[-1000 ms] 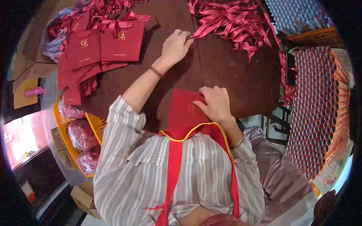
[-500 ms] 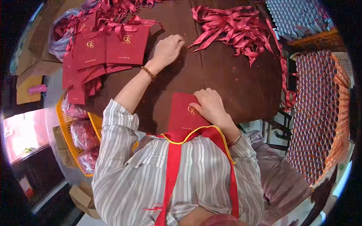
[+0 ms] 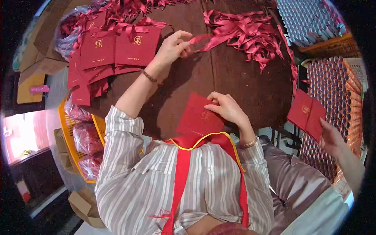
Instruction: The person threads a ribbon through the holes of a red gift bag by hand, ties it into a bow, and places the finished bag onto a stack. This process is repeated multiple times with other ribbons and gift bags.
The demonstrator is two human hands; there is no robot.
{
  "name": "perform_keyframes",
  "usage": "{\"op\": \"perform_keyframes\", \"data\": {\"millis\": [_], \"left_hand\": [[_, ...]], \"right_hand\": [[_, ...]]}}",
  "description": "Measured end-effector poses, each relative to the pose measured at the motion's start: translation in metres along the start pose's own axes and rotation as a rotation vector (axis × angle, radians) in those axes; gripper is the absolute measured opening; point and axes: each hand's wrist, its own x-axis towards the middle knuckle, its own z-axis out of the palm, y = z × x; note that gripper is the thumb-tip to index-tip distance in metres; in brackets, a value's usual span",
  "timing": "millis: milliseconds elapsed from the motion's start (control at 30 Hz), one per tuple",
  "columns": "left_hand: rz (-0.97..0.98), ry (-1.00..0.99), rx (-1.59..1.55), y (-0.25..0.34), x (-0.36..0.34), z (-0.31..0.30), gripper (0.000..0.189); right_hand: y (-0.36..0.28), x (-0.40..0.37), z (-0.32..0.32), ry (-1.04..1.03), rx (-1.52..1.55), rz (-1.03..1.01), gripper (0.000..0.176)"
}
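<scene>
My left hand [image 3: 171, 50] reaches over the brown-covered table and pinches one end of a red satin ribbon [image 3: 203, 38]. That ribbon runs to a loose heap of ribbons [image 3: 250, 37] at the upper right. At the table's near edge, my right hand [image 3: 228, 111] grips the upper right part of a flat red paper bag [image 3: 196, 116] with gold lettering, thumb on its face. The bag's lower end disappears behind my red apron. Left of my left hand lie stacked red bags [image 3: 137, 49] with the same lettering, some with ribbon handles.
At the right, another person's hand [image 3: 331, 137] holds out red bags [image 3: 305, 111]. Behind it stand many packed tubes [image 3: 327, 90], with more tubes [image 3: 309, 19] beyond. A yellow basket [image 3: 67, 129] of plastic-wrapped packs is at the left, below a cardboard box [image 3: 41, 64].
My left hand has taken hold of a ribbon end and stretched it from the heap. My right hand has closed on the bag and tilted it. Another person's hand with bags has appeared at right.
</scene>
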Motion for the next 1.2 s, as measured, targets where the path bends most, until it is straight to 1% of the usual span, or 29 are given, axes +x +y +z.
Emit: {"op": "perform_keyframes", "data": {"millis": [33,67,133,167,200,267,333,367,400,467,500,533,600,633,667,700,733,767,833,867,900,933,967,1000,1033,1067,1133,1167,1200], "left_hand": [[-0.016,-0.04,-0.104,-0.001,0.002,-0.009,0.021],[-0.014,-0.029,-0.1,0.004,-0.003,-0.017,0.021],[0.055,-0.074,-0.302,0.027,-0.018,-0.033,0.028],[0.09,-0.07,-0.356,0.038,-0.025,-0.04,0.032],[0.119,-0.033,-0.39,0.053,-0.037,-0.044,0.025],[0.204,-0.048,-0.392,0.066,-0.054,-0.063,0.024],[0.225,-0.083,-0.422,0.062,-0.064,-0.083,0.024],[0.169,-0.099,-0.418,0.066,-0.075,-0.095,0.024],[0.168,-0.092,-0.416,0.066,-0.081,-0.098,0.024],[0.306,-0.114,-0.571,0.067,-0.093,-0.1,0.026],[0.369,-0.092,-0.616,0.07,-0.099,-0.097,0.026],[0.367,-0.086,-0.615,0.065,-0.102,-0.101,0.026],[0.323,0.031,-0.61,0.049,-0.11,-0.111,0.025],[0.348,-0.14,-0.766,0.045,-0.109,-0.116,0.022],[0.343,-0.132,-0.769,0.042,-0.113,-0.117,0.022],[0.324,-0.073,-0.784,0.04,-0.117,-0.118,0.021],[0.304,-0.015,-0.8,0.038,-0.121,-0.118,0.02],[0.297,-0.009,-0.8,0.036,-0.124,-0.119,0.02],[0.356,0.213,-0.721,0.034,-0.129,-0.12,0.02],[0.349,0.216,-0.721,0.038,-0.133,-0.121,0.02],[0.379,0.16,-0.734,0.05,-0.137,-0.116,0.022],[0.404,0.103,-0.749,0.055,-0.139,-0.113,0.024],[0.392,-0.013,-0.849,0.048,-0.144,-0.133,0.027],[0.367,0.039,-0.78,0.065,-0.155,-0.131,0.027],[0.487,0.095,-0.964,0.078,-0.155,-0.119,0.028],[0.464,0.095,-0.973,0.085,-0.158,-0.119,0.028],[0.465,0.01,-0.751,0.093,-0.163,-0.119,0.03],[0.412,0.121,-0.588,0.09,-0.165,-0.107,0.03],[0.303,0.203,-0.479,0.08,-0.16,-0.096,0.03]], "right_hand": [[0.005,0.004,0.003,0.018,-0.005,-0.048,0.031],[0.006,0.006,0.003,0.011,-0.005,-0.058,0.031],[0.004,0.008,0.003,0.036,-0.05,-0.038,0.032],[0.003,0.007,0.003,0.072,-0.02,-0.068,0.032],[0.003,0.007,0.003,0.07,-0.018,-0.069,0.032],[0.006,0.007,0.002,0.09,-0.015,-0.044,0.031],[0.006,0.007,0.002,0.084,0.012,-0.033,0.03],[0.006,0.008,0.002,0.082,0.041,-0.023,0.03],[0.006,0.009,0.002,0.076,0.042,-0.027,0.03],[0.008,0.012,0.004,0.071,-0.001,0.018,0.028],[0.008,0.013,0.005,0.064,0.0,0.015,0.028],[0.008,0.014,0.007,0.059,0.013,0.016,0.028],[0.009,0.016,0.008,0.047,0.024,0.018,0.027],[0.009,0.017,0.008,0.048,0.015,0.006,0.027],[0.009,0.017,0.009,0.047,0.006,-0.006,0.026],[0.01,0.017,0.009,0.037,0.009,-0.002,0.026],[0.01,0.018,0.009,0.022,0.025,0.025,0.025],[0.011,0.019,0.009,0.01,0.042,0.05,0.024],[0.014,0.019,0.009,0.008,0.057,0.054,0.027],[0.014,0.019,0.01,0.015,0.07,0.056,0.03],[0.012,0.019,0.01,0.027,0.084,0.042,0.029],[0.013,0.019,0.011,0.025,0.091,0.053,0.029],[0.015,0.02,0.011,0.025,0.1,0.066,0.029],[0.016,0.019,0.012,0.025,0.111,0.082,0.029],[0.007,0.017,0.007,0.016,0.058,0.062,0.028],[0.009,0.016,0.007,0.011,0.067,0.083,0.028],[0.013,0.018,0.009,0.007,0.08,0.028,0.024],[0.011,0.016,0.008,-0.021,0.123,0.084,0.023],[0.013,0.016,0.009,-0.02,0.132,0.095,0.023]]}}
